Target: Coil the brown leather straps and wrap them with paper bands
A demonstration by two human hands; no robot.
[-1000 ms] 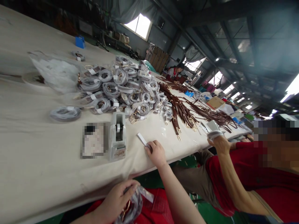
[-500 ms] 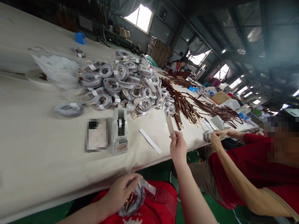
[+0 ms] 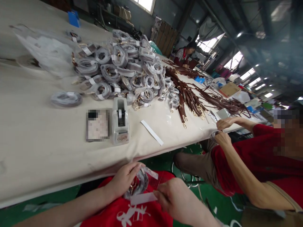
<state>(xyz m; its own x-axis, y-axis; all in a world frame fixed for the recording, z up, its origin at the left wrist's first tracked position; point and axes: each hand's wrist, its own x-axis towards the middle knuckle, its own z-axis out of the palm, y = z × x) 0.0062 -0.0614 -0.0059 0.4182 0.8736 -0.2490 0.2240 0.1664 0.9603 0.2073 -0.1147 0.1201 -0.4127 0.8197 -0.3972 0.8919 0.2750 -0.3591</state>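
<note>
My left hand [image 3: 125, 178] grips a coiled strap [image 3: 142, 180] wrapped in clear film, with gold-coloured hardware showing inside the coil. It is held over my lap, and a short end of the strap sticks out to the right. Between the fingertips of my right hand [image 3: 175, 198] is a pale paper strip [image 3: 143, 199], its free end at the lower edge of the coil. Whether strip and coil touch, I cannot tell. A second white strip [image 3: 151, 132] lies on the table beyond my hands, right of a tape dispenser [image 3: 120, 123].
On the pale table [image 3: 35, 151] sits a heap of wrapped coils [image 3: 126, 72], one coil [image 3: 66, 99] apart at its left. Brown straps [image 3: 189, 97] with gold clasps lie to the right. A co-worker in red [image 3: 246, 157] handles another coil close on my right.
My right hand has come down from the table edge to my lap, bringing the paper strip to the coil. My left hand keeps hold of the coil. The view has tilted downward.
</note>
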